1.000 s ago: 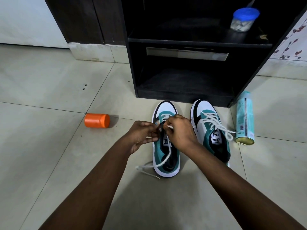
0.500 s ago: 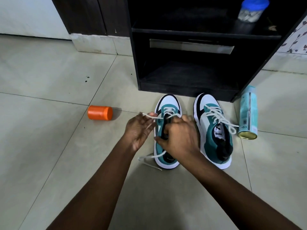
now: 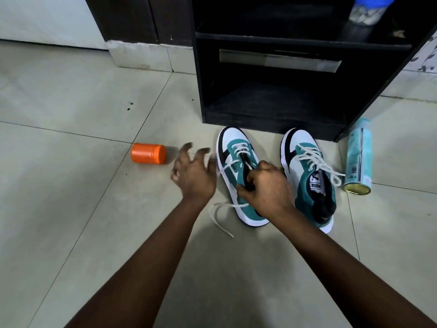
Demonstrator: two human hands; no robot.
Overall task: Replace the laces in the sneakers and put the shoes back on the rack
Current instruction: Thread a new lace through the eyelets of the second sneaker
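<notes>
Two teal, white and black sneakers stand side by side on the floor, toes toward the black rack (image 3: 272,117). My right hand (image 3: 267,185) grips the left sneaker (image 3: 233,140) at its tongue and collar, covering its middle. My left hand (image 3: 192,171), blurred with fingers spread, hovers just left of that shoe. A straight strand of the white lace (image 3: 227,167) runs from an eyelet to the thumb side of my left hand, which seems to pinch it. The lace's other end trails on the floor. The right sneaker (image 3: 300,140) is laced, its ends loose.
An orange jar (image 3: 149,153) lies on its side on the tiles left of my hands. A teal spray can (image 3: 358,159) lies right of the sneakers beside the rack's corner. On the rack's upper shelf stands a blue-lidded jar (image 3: 369,8).
My left hand has swung out to the left, away from the shoe, drawing the lace sideways. My right hand stayed on the left sneaker. The view has tilted slightly downward.
</notes>
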